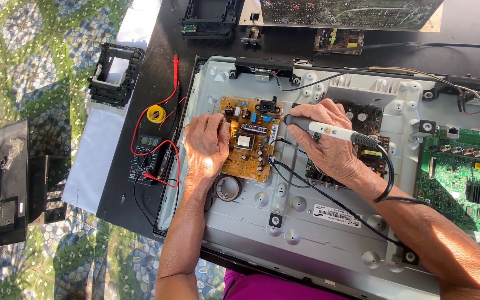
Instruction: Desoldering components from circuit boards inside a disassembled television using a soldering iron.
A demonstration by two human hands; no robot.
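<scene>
- Between my two hands lies the yellow board [249, 139], mounted on the grey metal panel [306, 222].
- My left hand [206, 141] rests palm down on the board's left edge, fingers loosely curled and flat; it grips nothing that I can see.
- My right hand [329, 141] is closed around a white soldering iron [331, 131], held like a pen, its dark tip pointing left and sitting just beside the board's upper right corner.
- From the iron's rear a black cord [387, 178] loops down past my right wrist.
- Below my left hand, a tape roll [228, 188] lies on the panel, just beside my wrist.
- Left of my left hand, a multimeter [148, 153] with red leads [165, 105] sits on the black table, with a yellow solder spool [155, 114] just above it.
- Right of my right hand, well apart, is a green board [462, 180].
</scene>
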